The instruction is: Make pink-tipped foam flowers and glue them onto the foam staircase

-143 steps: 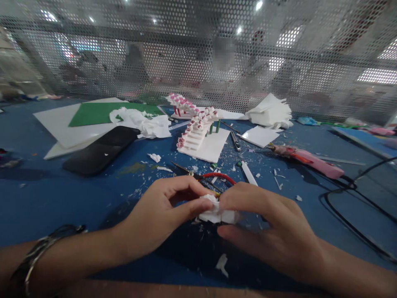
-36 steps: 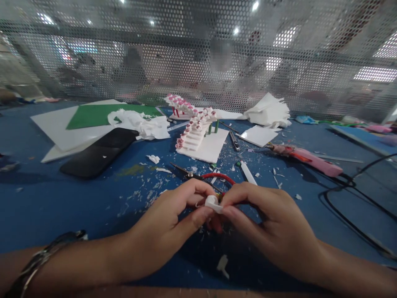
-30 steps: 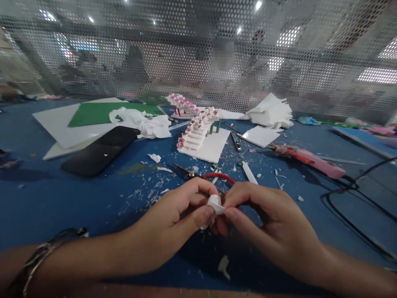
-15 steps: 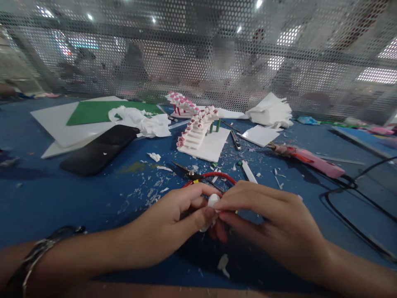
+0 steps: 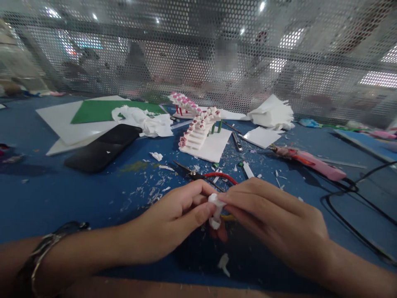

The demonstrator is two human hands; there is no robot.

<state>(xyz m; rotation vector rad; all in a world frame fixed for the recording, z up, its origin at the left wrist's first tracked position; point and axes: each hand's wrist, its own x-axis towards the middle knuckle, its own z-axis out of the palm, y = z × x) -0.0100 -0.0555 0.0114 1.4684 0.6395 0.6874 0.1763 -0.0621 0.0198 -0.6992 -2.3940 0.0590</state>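
Between my two hands is a small crumpled white piece (image 5: 215, 221), looking like tissue; what it may wrap is hidden. My left hand (image 5: 180, 219) pinches it between thumb and fingers. From the other side, the thumb and fingertips of my right hand (image 5: 276, 219) close on its upper right edge. Just beyond my fingers lie scissors (image 5: 194, 174) with red handles, partly covered by my hands. Farther back stands a small white model staircase (image 5: 195, 138) with pink and dark red dotted edges, on a white board (image 5: 214, 151).
A black phone (image 5: 104, 149) lies at left before white and green sheets (image 5: 96, 111) and crumpled tissue (image 5: 151, 122). A pink corded tool (image 5: 322, 163), a utility knife (image 5: 237, 141) and a tissue stack (image 5: 273, 111) are right. White scraps litter the blue table (image 5: 118, 207); a perforated metal screen (image 5: 173, 62) stands behind.
My right fingertips have shifted slightly right, drawing out the edge of the white piece, so more of it shows. My left hand keeps its pinch. The view has shifted slightly.
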